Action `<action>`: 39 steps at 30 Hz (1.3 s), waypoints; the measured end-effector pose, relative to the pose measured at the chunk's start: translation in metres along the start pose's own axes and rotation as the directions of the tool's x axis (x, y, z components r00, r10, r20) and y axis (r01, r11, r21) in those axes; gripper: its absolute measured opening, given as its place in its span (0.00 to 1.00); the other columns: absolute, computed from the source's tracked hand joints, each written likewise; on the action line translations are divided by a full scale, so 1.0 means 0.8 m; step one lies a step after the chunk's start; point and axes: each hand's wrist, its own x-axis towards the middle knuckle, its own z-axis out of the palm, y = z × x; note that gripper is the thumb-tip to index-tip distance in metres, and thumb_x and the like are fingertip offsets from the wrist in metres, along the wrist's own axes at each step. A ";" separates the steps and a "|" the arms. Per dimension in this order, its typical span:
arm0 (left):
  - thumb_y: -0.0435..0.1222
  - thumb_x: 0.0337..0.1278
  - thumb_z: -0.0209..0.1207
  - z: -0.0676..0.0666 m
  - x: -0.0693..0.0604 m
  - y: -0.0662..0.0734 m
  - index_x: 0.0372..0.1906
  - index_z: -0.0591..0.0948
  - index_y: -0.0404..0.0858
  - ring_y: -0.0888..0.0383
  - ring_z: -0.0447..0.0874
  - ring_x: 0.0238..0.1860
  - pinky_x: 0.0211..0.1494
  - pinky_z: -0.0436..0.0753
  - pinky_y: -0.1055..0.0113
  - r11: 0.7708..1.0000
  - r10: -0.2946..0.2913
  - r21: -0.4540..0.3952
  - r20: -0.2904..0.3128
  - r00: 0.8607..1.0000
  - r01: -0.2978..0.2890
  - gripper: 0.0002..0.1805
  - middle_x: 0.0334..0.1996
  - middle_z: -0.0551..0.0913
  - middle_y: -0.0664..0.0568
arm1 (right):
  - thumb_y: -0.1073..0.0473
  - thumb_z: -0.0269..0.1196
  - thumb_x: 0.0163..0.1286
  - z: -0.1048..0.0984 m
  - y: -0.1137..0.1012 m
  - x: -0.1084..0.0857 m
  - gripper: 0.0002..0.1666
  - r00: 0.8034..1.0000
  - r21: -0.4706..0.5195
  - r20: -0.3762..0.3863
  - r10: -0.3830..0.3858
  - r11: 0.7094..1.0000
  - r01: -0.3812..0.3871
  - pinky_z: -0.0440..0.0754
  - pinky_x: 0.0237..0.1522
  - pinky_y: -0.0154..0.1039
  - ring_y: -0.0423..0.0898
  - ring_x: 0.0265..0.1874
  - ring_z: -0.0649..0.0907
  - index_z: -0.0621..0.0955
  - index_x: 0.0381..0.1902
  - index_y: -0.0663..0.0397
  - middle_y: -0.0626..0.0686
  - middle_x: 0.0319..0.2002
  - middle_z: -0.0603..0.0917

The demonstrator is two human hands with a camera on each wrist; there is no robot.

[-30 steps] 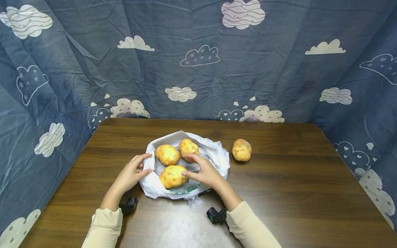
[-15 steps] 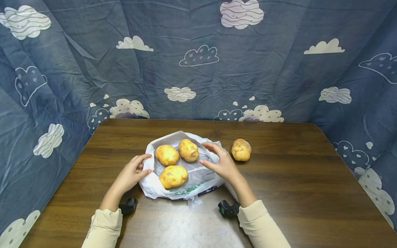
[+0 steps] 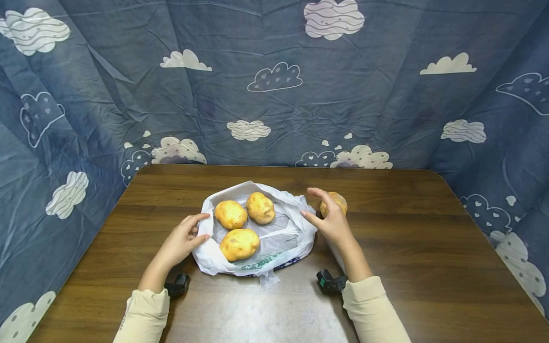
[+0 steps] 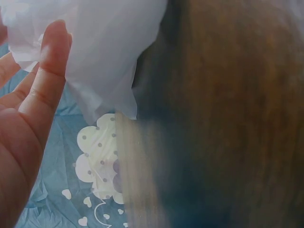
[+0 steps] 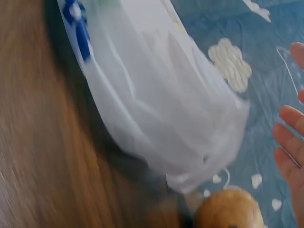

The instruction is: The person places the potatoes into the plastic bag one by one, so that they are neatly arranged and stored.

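A white plastic bag point(image 3: 208, 257) lies open-mouthed on the table, with three yellow potatoes inside: one at the left point(image 3: 231, 214), one at the back point(image 3: 260, 208) and one at the front point(image 3: 239, 244). My left hand point(image 3: 177, 243) holds the bag's left edge between thumb and fingers; the left wrist view shows the thumb against the white plastic point(image 4: 109, 47). Over the bag's right edge, my right hand point(image 3: 333, 224) is spread and holds nothing. Just behind it sits another potato point(image 3: 341, 200), partly hidden by that hand; its top point(image 5: 230, 209) shows low in the right wrist view.
The brown wooden table point(image 3: 420, 247) extends to the right of the right hand. A blue cloth with cloud prints point(image 3: 274, 119) hangs behind and at both sides. A black wrist camera point(image 3: 177, 285) sits on the left wrist, another point(image 3: 331, 282) on the right.
My right hand has moved right, away from the potatoes in the bag, to the potato outside it. The left hand stays at the bag's edge.
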 end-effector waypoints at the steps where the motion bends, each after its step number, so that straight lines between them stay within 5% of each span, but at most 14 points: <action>1: 0.29 0.50 0.61 0.000 0.000 0.000 0.57 0.70 0.34 0.52 0.72 0.37 0.35 0.76 0.67 1.000 0.001 0.003 -0.001 1.000 -0.001 0.26 0.43 0.71 0.43 | 0.66 0.69 0.50 -0.003 0.003 0.000 0.32 1.000 -0.028 -0.017 0.004 1.000 -0.004 0.63 0.55 0.45 0.53 0.52 0.71 0.72 0.54 0.63 0.59 0.50 0.76; 9: 0.29 0.50 0.61 0.001 0.001 -0.001 0.57 0.70 0.33 0.51 0.72 0.38 0.36 0.76 0.66 1.000 0.002 -0.014 0.003 1.000 -0.002 0.26 0.43 0.71 0.42 | 0.71 0.69 0.47 -0.026 0.001 -0.005 0.31 0.993 -0.028 -0.115 0.037 0.999 -0.040 0.64 0.51 0.55 0.60 0.49 0.72 0.72 0.52 0.69 0.64 0.48 0.75; 19: 0.28 0.50 0.61 0.002 0.002 -0.003 0.57 0.70 0.34 0.51 0.73 0.38 0.36 0.77 0.66 1.000 0.004 -0.001 0.000 1.000 -0.004 0.26 0.45 0.72 0.41 | 0.64 0.70 0.48 -0.037 0.048 -0.015 0.36 0.981 -0.076 -0.161 0.113 0.989 -0.126 0.64 0.54 0.50 0.55 0.52 0.71 0.70 0.56 0.61 0.60 0.52 0.73; 39: 0.28 0.49 0.61 0.001 0.001 -0.004 0.57 0.70 0.35 0.52 0.71 0.38 0.37 0.76 0.66 1.000 -0.008 0.023 0.000 1.000 0.008 0.26 0.44 0.71 0.42 | 0.57 0.71 0.48 -0.038 0.080 -0.033 0.42 0.954 -0.099 -0.150 0.261 0.956 -0.277 0.63 0.53 0.54 0.56 0.55 0.66 0.66 0.60 0.59 0.61 0.56 0.66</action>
